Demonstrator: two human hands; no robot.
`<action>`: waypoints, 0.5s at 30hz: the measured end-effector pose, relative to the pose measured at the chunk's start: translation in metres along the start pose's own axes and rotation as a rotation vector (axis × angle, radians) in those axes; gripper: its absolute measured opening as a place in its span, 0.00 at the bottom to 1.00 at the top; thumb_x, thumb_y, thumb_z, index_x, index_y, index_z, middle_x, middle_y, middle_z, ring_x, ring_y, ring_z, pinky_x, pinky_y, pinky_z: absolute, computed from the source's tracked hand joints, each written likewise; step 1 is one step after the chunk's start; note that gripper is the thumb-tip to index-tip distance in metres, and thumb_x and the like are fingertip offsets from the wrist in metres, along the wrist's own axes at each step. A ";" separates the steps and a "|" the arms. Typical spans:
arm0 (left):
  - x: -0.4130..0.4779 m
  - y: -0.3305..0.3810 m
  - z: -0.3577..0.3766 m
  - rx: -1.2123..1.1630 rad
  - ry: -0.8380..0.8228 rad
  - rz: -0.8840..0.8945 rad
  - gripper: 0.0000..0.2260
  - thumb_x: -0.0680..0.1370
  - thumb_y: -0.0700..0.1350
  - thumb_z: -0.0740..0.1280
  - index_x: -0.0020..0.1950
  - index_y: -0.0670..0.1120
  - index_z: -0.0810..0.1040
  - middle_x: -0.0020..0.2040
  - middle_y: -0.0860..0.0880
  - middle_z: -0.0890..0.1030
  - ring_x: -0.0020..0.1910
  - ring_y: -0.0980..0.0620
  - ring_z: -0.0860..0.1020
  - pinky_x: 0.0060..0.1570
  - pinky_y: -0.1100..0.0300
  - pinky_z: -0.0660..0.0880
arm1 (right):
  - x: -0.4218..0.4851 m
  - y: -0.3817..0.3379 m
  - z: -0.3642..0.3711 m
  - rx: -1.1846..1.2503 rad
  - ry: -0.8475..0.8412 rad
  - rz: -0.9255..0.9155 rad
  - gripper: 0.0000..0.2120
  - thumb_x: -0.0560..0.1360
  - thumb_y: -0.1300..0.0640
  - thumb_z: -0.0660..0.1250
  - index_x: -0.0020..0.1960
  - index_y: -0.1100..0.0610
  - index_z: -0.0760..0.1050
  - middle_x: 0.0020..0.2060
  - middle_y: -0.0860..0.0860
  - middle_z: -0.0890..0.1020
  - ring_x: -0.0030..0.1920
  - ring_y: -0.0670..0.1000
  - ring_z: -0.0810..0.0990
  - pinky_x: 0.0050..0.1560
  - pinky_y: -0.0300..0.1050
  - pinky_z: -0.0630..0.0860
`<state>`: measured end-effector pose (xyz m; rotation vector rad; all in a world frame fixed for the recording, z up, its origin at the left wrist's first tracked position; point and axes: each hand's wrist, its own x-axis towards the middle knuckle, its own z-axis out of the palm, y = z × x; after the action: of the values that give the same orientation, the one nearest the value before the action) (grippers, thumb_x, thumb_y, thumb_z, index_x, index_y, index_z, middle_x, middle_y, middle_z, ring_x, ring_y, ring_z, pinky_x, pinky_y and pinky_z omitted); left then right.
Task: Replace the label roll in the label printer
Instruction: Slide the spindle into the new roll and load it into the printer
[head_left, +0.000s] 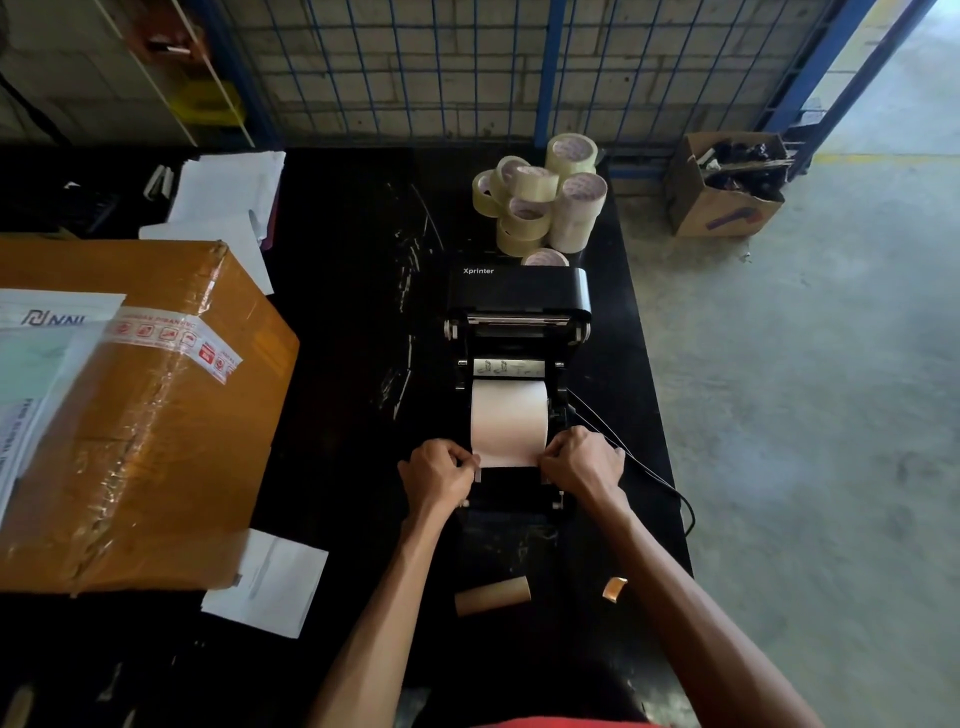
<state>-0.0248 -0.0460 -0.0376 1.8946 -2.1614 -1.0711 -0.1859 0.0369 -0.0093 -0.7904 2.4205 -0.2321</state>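
A black Xprinter label printer (514, 291) stands open on the black table, its lid tipped back. Inside it sits a white label roll (509, 415), with the paper's loose end drawn toward me. My left hand (441, 473) pinches the left corner of that paper end. At the right corner, my right hand (584, 462) pinches it too. An empty brown cardboard core (492, 596) lies on the table between my forearms. A small curled brown scrap (614, 590) lies to the right of it.
A large taped cardboard box (135, 415) fills the table's left side, with white papers (267, 582) beside it. Several rolls of clear tape (545, 197) are stacked behind the printer. A black cable (649, 467) runs off the printer's right. The table edge (660, 415) is close on the right.
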 end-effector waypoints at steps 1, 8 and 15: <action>0.003 0.000 0.000 0.019 -0.015 -0.004 0.11 0.71 0.52 0.75 0.31 0.53 0.78 0.26 0.60 0.74 0.33 0.56 0.77 0.59 0.46 0.74 | 0.002 0.000 -0.001 -0.017 -0.010 0.001 0.09 0.66 0.58 0.66 0.40 0.54 0.85 0.38 0.52 0.86 0.47 0.56 0.83 0.66 0.55 0.69; 0.014 0.003 0.000 0.107 -0.027 -0.015 0.11 0.69 0.53 0.76 0.30 0.53 0.78 0.26 0.61 0.72 0.33 0.61 0.74 0.60 0.47 0.66 | 0.012 -0.007 -0.003 -0.038 -0.009 0.033 0.02 0.67 0.57 0.65 0.36 0.54 0.75 0.46 0.56 0.86 0.55 0.59 0.83 0.70 0.56 0.65; -0.008 -0.001 0.003 0.147 0.194 0.145 0.07 0.70 0.51 0.73 0.36 0.50 0.78 0.34 0.53 0.81 0.37 0.50 0.80 0.51 0.51 0.67 | 0.017 -0.006 0.002 -0.077 -0.031 0.044 0.19 0.65 0.49 0.70 0.53 0.56 0.79 0.49 0.53 0.85 0.56 0.57 0.82 0.70 0.56 0.66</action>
<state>-0.0236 -0.0374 -0.0372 1.7800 -2.2776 -0.6904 -0.1929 0.0218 -0.0170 -0.7683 2.4273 -0.1094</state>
